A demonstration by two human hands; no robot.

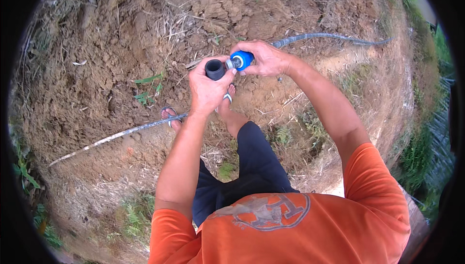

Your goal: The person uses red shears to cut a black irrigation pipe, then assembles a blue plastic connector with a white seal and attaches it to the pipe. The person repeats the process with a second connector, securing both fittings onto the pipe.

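My left hand (209, 88) is closed around a black pipe fitting (214, 69), its round open mouth facing up toward me. In my right hand (269, 59) is a blue collar nut (244, 59) with a pale ring inside its rim. A small grey threaded-looking piece (236, 63) shows between the fitting and the nut; my left thumb is close against it. The two hands are nearly touching in front of me. Behind my right hand a grey pipe (319, 36) emerges and runs to the right; whether the hand touches it cannot be seen.
Another length of grey pipe (121, 133) lies on the soil, running left from by my sandalled foot (169, 114). Rough brown earth (111, 70) rises ahead, with dry stalks and a small green plant (149, 89). Denser greenery (421, 152) borders the right side.
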